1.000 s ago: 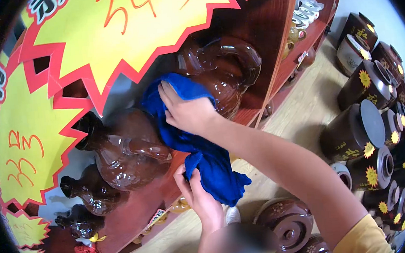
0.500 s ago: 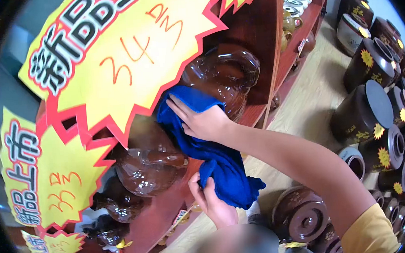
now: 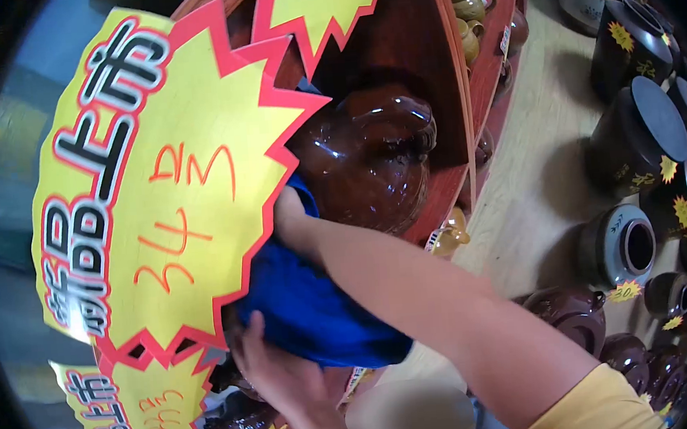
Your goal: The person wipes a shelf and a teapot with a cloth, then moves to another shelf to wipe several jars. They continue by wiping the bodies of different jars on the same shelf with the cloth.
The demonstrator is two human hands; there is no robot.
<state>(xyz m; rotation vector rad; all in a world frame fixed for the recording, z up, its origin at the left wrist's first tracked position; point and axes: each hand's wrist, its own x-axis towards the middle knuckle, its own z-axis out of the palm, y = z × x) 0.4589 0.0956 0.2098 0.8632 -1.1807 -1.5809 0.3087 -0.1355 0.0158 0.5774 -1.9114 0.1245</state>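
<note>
A blue cloth [image 3: 310,306] hangs beside the glossy brown pot [image 3: 372,164] on the wooden shelf. My right hand [image 3: 288,211] reaches into the upper part of the cloth, which folds up around it; its fingertips are hidden behind the large yellow tag [image 3: 196,186] marked 34. Lower down, my left hand [image 3: 279,373] is at the cloth's lower edge, thumb and fingers apart, close to the tag's edge. My right forearm crosses in front of the cloth.
Another yellow tag [image 3: 156,398] hangs lower left, near small dark glossy pieces [image 3: 247,420]. Small olive teapots [image 3: 468,3] stand on the farther shelf. Dark lidded jars [image 3: 636,135] and a pale jar [image 3: 620,245] line the floor at right. A grey round shape [image 3: 412,415] sits at bottom.
The view has shifted, so the 34 tag now covers my right fingers. My left hand has moved left and its fingers have come apart from the bunched cloth, which now hangs more spread out.
</note>
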